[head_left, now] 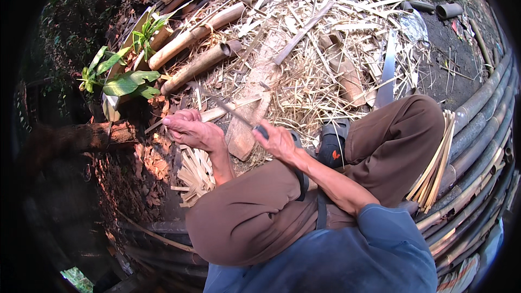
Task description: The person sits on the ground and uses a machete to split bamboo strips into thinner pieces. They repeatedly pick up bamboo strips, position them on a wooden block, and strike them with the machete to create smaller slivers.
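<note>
My left hand (pixel 194 131) is closed around a pale bamboo strip (pixel 248 101). The strip sticks out on both sides of the fist, and its right end lies over a thick wooden block (pixel 251 125). My right hand (pixel 278 142) grips the dark handle of a knife (pixel 237 115), its long narrow blade slanting up and left across the strip. Whether the edge touches the strip I cannot tell. Below my left wrist, a fanned pile of split bamboo strips (pixel 195 172) lies on the ground.
Bamboo shavings (pixel 304 95) cover the ground ahead. A hand saw (pixel 387 70) lies beyond my right knee. Cut bamboo tubes (pixel 198 68) and a leafy plant (pixel 127 84) are at left. On the right are a strip bundle (pixel 434 165) and long bamboo poles (pixel 485 103).
</note>
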The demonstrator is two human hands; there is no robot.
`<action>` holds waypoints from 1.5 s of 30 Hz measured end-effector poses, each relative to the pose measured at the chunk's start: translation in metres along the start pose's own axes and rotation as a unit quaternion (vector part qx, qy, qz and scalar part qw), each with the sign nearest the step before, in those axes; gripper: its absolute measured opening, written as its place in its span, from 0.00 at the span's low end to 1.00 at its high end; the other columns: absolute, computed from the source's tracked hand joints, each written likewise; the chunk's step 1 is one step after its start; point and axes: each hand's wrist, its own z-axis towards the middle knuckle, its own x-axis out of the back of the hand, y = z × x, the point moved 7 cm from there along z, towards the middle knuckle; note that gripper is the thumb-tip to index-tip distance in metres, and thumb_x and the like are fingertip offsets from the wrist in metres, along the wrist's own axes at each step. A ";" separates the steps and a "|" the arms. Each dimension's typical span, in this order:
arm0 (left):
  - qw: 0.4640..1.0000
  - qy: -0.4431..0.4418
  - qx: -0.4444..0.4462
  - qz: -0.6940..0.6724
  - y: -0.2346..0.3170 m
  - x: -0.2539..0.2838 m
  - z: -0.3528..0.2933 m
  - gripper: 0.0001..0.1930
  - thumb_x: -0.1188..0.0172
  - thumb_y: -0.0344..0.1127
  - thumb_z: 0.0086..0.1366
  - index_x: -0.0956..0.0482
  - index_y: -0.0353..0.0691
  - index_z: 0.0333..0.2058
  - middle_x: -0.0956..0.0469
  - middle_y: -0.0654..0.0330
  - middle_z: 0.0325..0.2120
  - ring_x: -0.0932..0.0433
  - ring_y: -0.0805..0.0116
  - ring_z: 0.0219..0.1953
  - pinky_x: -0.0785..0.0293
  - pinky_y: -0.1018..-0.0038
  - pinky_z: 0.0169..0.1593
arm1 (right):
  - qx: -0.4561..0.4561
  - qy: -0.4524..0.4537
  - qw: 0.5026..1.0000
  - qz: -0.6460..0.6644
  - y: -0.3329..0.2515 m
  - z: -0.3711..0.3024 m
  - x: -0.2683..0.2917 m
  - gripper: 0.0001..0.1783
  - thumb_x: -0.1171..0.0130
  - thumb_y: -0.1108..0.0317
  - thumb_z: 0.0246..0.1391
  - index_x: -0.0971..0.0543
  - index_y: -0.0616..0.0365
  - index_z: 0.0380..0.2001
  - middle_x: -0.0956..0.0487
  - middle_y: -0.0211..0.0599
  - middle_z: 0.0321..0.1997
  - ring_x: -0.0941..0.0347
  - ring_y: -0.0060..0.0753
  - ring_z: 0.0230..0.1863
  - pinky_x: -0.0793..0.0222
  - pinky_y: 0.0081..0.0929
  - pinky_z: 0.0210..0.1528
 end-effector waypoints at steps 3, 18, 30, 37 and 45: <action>0.999 -0.019 0.009 -0.026 -0.018 -0.005 0.002 0.26 0.60 0.53 0.76 0.49 0.47 0.20 0.49 0.70 0.13 0.50 0.78 0.16 0.51 0.77 0.22 | -0.043 0.039 0.998 -0.016 0.066 0.023 0.017 0.22 0.52 0.47 0.64 0.29 0.59 0.39 0.24 0.57 0.22 0.25 0.65 0.27 0.30 0.53 0.31; 0.977 -0.113 0.099 0.150 -0.101 0.004 -0.036 0.25 0.42 0.45 0.68 0.37 0.33 0.54 0.28 0.54 0.44 0.25 0.63 0.43 0.25 0.69 0.49 | -0.144 0.059 0.988 -0.006 0.129 -0.001 0.029 0.28 0.49 0.44 0.61 0.24 0.65 0.37 0.22 0.68 0.33 0.25 0.71 0.41 0.31 0.54 0.43; 0.848 -0.286 0.446 0.011 -0.080 0.056 -0.045 0.10 0.57 0.37 0.75 0.40 0.41 0.50 0.39 0.69 0.21 0.41 0.83 0.16 0.44 0.86 0.16 | 0.163 0.042 0.954 -0.247 -0.051 0.048 0.076 0.19 0.39 0.61 0.50 0.30 0.49 0.45 0.20 0.44 0.27 0.21 0.49 0.27 0.28 0.44 0.29; 0.793 -0.296 0.532 0.031 -0.027 0.067 -0.094 0.18 0.53 0.37 0.74 0.39 0.42 0.59 0.40 0.70 0.19 0.43 0.84 0.15 0.45 0.86 0.16 | 0.212 -0.002 0.906 -0.365 -0.067 0.081 0.071 0.13 0.39 0.55 0.50 0.27 0.51 0.27 0.23 0.38 0.15 0.26 0.45 0.15 0.36 0.44 0.21; 0.803 -0.352 0.464 0.128 0.012 0.165 -0.129 0.16 0.54 0.35 0.73 0.33 0.43 0.57 0.36 0.69 0.22 0.38 0.82 0.20 0.38 0.82 0.22 | -0.132 0.122 0.953 -0.244 0.024 0.119 0.235 0.16 0.42 0.60 0.57 0.22 0.54 0.45 0.24 0.32 0.19 0.34 0.21 0.12 0.40 0.22 0.11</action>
